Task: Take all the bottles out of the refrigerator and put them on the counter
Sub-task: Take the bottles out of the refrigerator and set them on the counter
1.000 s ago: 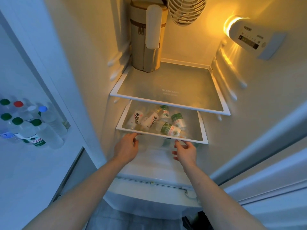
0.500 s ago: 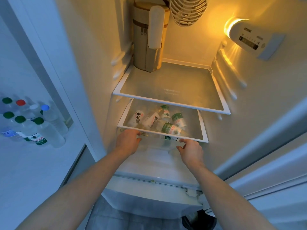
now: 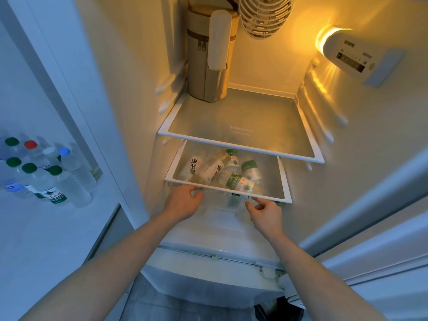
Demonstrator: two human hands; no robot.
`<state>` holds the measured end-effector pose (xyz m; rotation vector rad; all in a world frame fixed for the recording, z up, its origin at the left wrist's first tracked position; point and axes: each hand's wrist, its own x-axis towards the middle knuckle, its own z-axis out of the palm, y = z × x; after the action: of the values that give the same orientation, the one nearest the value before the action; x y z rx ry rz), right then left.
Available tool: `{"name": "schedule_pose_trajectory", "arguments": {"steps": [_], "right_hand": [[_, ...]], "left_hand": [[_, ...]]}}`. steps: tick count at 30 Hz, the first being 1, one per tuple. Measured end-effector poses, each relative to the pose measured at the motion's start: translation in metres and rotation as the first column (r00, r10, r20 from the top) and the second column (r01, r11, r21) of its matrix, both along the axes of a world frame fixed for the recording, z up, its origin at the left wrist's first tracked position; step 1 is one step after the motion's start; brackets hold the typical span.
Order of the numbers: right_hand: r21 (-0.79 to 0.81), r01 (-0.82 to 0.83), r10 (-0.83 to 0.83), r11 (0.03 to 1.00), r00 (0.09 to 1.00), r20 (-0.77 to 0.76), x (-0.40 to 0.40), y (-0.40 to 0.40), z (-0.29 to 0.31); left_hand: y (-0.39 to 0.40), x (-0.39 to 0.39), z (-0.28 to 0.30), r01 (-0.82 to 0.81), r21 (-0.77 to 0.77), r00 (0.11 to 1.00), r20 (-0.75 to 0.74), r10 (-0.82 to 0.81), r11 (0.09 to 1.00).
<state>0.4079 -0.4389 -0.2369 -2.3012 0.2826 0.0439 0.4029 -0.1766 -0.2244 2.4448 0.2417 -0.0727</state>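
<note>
Warm yellow light filled the open refrigerator (image 3: pixel 129 89), where a tan zipped bag (image 3: pixel 206 59) stood on the upper glass shelf (image 3: pixel 243 144). Under the lower glass shelf (image 3: pixel 284 198), several bottles (image 3: pixel 240 181) lay on their sides, seen through the glass. My left hand (image 3: pixel 183 202) reached beneath that shelf's front edge, fingers curled out of sight, so I could not tell what they held. My right hand (image 3: pixel 266 212) hovered just below the edge, fingers loosely bent and holding nothing. More capped bottles (image 3: pixel 53 179) stood together on the white bench (image 3: pixel 46 239) to the left.
</note>
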Motion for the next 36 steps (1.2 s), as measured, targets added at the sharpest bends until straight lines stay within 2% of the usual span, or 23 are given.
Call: {"name": "schedule_pose_trajectory", "arguments": {"steps": [2,4,7,8,10,12,13,15,16,19,23,27,30,36], "right_hand": [[0.361,0.133,-0.111,0.923,0.991,-0.081,-0.004,0.006,0.005],[0.592,0.26,-0.18,0.763,0.965,-0.191,-0.008,0.014,0.013],[0.756,0.388,-0.22,0.527,0.922,-0.32,-0.006,0.025,0.021],[0.793,0.411,-0.219,0.45,0.911,-0.349,-0.004,0.028,0.024],[0.838,0.419,-0.203,0.349,0.907,-0.369,0.004,0.031,0.032],[0.843,0.419,-0.202,0.337,0.907,-0.37,0.008,0.032,0.041],[0.84,0.425,-0.21,0.338,0.904,-0.373,0.009,0.033,0.044],[0.841,0.432,-0.232,0.326,0.899,-0.372,0.009,0.033,0.048],[0.844,0.432,-0.244,0.317,0.897,-0.368,0.009,0.033,0.049],[0.846,0.413,-0.264,0.336,0.904,-0.337,0.013,0.034,0.053],[0.862,0.374,-0.257,0.343,0.92,-0.297,0.019,0.032,0.061],[0.876,0.37,-0.233,0.309,0.922,-0.308,0.024,0.032,0.07],[0.87,0.395,-0.231,0.294,0.913,-0.337,0.027,0.03,0.073],[0.834,0.448,-0.237,0.323,0.891,-0.387,0.029,0.028,0.063]], "left_hand": [[-0.006,0.002,-0.002,-0.141,-0.288,0.989,-0.086,0.121,0.947],[-0.013,0.0,-0.004,-0.238,-0.474,0.971,-0.139,0.195,0.848],[-0.022,-0.004,-0.001,-0.297,-0.646,0.953,-0.156,0.259,0.703],[-0.023,-0.004,-0.002,-0.284,-0.668,0.956,-0.137,0.261,0.688],[-0.018,-0.004,-0.005,-0.209,-0.611,0.97,-0.029,0.242,0.763],[-0.014,-0.002,-0.007,-0.197,-0.518,0.969,0.024,0.245,0.832],[-0.013,-0.001,-0.008,-0.242,-0.503,0.962,-0.014,0.272,0.83],[-0.016,0.002,-0.005,-0.376,-0.549,0.927,-0.242,0.288,0.747],[-0.019,0.003,-0.003,-0.415,-0.563,0.902,-0.357,0.243,0.714],[-0.031,0.012,-0.003,-0.461,-0.57,0.843,-0.521,0.134,0.681],[-0.056,0.024,-0.002,-0.524,-0.603,0.809,-0.573,0.13,0.601],[-0.07,0.027,-0.002,-0.613,-0.625,0.774,-0.598,0.209,0.484],[-0.074,0.023,-0.003,-0.635,-0.639,0.768,-0.584,0.262,0.435],[-0.08,0.012,-0.005,-0.657,-0.669,0.753,-0.578,0.313,0.346]]}}
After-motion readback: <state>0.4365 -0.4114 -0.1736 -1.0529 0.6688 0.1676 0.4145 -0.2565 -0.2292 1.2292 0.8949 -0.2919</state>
